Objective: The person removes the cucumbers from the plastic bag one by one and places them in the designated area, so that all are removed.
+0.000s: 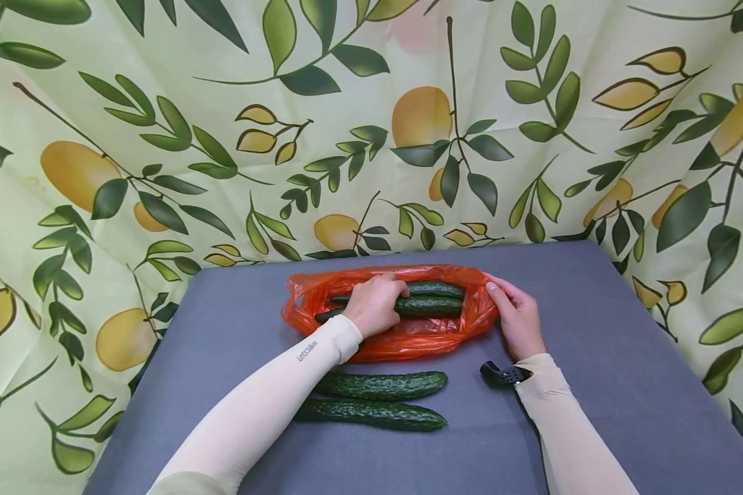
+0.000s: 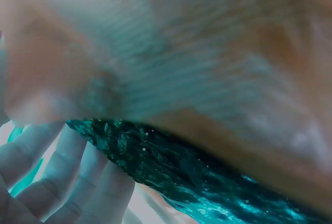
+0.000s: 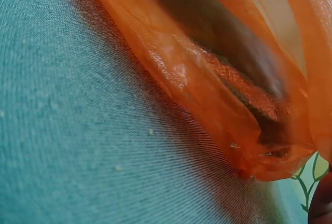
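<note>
A red plastic bag [image 1: 384,350] lies on its side with its mouth spread open, and dark green cucumbers show inside it. My left hand [image 1: 374,302] reaches into the mouth and grips the nearer cucumber [image 1: 432,306]; another cucumber [image 1: 436,289] lies just behind. In the left wrist view the fingers [image 2: 70,182] lie along the bumpy cucumber [image 2: 161,156]. At the bag's right end my right hand [image 1: 517,317] pinches the rim between thumb and fingers. The right wrist view shows the bag's orange-red film [image 3: 166,73] with dark shapes within.
Two more cucumbers, one [image 1: 386,386] nearer the bag and one [image 1: 386,415] in front, lie on the grey tabletop [image 1: 470,447], their left ends hidden behind the left sleeve [image 1: 272,399]. A leaf-and-fruit patterned cloth [image 1: 359,172] hangs behind the table.
</note>
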`<state>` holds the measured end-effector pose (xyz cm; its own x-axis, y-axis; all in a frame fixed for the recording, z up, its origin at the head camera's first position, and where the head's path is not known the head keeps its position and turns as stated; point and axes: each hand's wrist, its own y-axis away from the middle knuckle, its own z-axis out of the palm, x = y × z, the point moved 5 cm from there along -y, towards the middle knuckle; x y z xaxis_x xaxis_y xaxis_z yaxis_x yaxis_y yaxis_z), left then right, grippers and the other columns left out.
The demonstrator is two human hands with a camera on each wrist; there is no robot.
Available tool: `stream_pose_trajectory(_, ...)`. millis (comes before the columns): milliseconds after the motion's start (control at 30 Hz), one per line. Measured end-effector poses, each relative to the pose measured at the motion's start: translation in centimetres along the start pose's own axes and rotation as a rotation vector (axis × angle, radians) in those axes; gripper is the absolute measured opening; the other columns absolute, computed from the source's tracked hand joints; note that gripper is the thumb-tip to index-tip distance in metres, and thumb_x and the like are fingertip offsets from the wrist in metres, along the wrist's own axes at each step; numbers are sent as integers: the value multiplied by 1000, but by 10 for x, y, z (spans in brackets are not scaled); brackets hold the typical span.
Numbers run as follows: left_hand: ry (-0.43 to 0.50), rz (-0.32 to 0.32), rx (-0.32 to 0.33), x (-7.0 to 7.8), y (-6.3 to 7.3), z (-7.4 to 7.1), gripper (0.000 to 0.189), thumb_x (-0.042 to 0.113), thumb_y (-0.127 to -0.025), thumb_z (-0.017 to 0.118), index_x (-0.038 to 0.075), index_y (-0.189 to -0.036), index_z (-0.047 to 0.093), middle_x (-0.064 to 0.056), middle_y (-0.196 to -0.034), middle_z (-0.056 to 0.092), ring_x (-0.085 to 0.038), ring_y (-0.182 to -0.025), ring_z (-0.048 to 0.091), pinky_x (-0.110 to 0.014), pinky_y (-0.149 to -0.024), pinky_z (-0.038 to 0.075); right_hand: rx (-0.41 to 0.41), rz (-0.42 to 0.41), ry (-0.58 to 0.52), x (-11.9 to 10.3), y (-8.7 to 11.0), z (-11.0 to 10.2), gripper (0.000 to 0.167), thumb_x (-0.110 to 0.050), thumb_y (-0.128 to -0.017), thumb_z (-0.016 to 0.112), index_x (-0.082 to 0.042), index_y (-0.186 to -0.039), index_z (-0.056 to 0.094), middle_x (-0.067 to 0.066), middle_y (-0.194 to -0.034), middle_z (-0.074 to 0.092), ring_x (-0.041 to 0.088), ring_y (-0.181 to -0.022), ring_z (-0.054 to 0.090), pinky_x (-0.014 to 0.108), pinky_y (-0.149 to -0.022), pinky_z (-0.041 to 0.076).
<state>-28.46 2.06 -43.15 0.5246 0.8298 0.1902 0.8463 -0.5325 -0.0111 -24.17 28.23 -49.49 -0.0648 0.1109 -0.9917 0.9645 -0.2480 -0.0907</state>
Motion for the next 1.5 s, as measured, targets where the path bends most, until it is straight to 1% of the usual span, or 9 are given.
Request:
stream_pose_trajectory(67, 8, -5, 3, -2, 1, -1, 36, 15, -88, 84, 20, -124, 78, -3, -122, 73, -25, -106, 73, -51, -82, 62, 2, 6, 0, 0, 1, -1, 50, -40, -110, 61, -8, -149, 66, -8, -138, 73, -6, -121, 63, 8, -99, 50)
stream_pose_trajectory(233, 19, -23, 8, -6, 4, -5, 38, 16, -88, 85, 20, -125, 78, -3, -122, 72, -24, -107, 72, -51, -84, 62, -4, 12, 17, 0, 1, -2, 50, -41, -111, 60, -10, -150, 65, 2, -145, 71, -7, -121, 62, 8, -98, 50)
stream_pose_trajectory(367, 21, -15, 23, -5, 5, -10, 39, 17, -87, 86, 21, -125, 78, -2, -122, 72, -23, -108, 71, -51, -84, 62, -7, 6, 20, 1, 0, -1, 51, -41, -111, 60, -9, -150, 65, 7, -148, 69, -8, -121, 62, 8, -98, 50)
stream_pose_trajectory(667, 81, 16, 84, 1, 10, -31, 40, 18, -85, 90, 23, -123, 78, 1, -118, 71, -19, -105, 72, -50, -82, 61, -8, 1, 7, 3, 0, 0, 51, -41, -111, 60, -7, -149, 66, 0, -143, 72, -8, -122, 62, 7, -99, 49)
stream_pose_trajectory(767, 87, 29, 107, 4, 11, -38, 41, 17, -85, 90, 23, -123, 78, 2, -117, 71, -17, -103, 72, -48, -81, 62, -13, -4, 15, 3, 0, 1, 51, -41, -111, 60, -7, -149, 65, 1, -145, 71, -8, -122, 62, 7, -99, 49)
stream_pose_trajectory(967, 78, 53, 123, 15, 14, -51, 42, 18, -84, 89, 24, -124, 77, 4, -114, 70, -15, -100, 71, -44, -77, 61, -19, -9, 25, 2, 0, 1, 51, -41, -111, 59, -8, -149, 65, 5, -147, 70, -8, -123, 61, 6, -100, 48)
stream_pose_trajectory(1233, 66, 116, 146, 38, 22, -69, 41, 18, -86, 86, 25, -126, 77, 5, -114, 69, -13, -97, 69, -39, -68, 58, -38, 1, 14, 1, 0, 2, 50, -40, -112, 58, -9, -151, 64, 8, -152, 66, -7, -127, 58, 7, -103, 46)
stream_pose_trajectory(1433, 64, 162, 153, 55, 31, -80, 40, 17, -87, 84, 25, -125, 77, 6, -113, 69, -12, -94, 67, -38, -66, 56, -24, 18, 9, 1, 0, 1, 49, -38, -111, 60, -10, -151, 65, -4, -143, 71, -5, -123, 61, 9, -101, 47)
stream_pose_trajectory(1500, 58, 175, 153, 61, 35, -83, 40, 17, -87, 84, 25, -125, 77, 6, -113, 69, -12, -94, 67, -38, -66, 56, -19, 21, 32, 1, 0, 0, 49, -40, -111, 60, -12, -151, 65, -4, -142, 72, -6, -122, 61, 8, -100, 47)
